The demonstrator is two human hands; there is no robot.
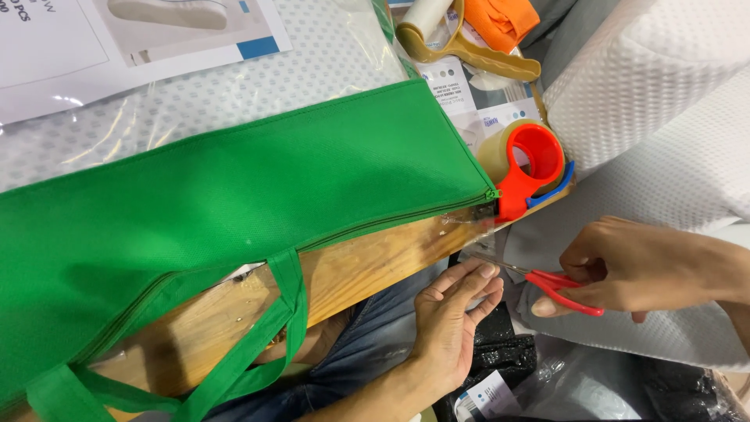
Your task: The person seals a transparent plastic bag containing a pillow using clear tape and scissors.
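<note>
Right now the R hand (625, 262) grips red-handled scissors (561, 287), fingers curled through and around the handles, blades pointing left toward the wooden table edge (375, 266). L hand (453, 316) sits just below that edge w/ fingers straight and pressed together, holding nothing, fingertips next to the scissor blades. Green zippered fabric bag (234, 195) lies flat on the table, zipper side along the front edge, handles (266, 344) hanging over it. Red tape dispenser (527, 160) sits at the table corner, touching the bag's end. White padded fabric (664, 117) crowds the right side; little free room btwn hands and corner.
</note>
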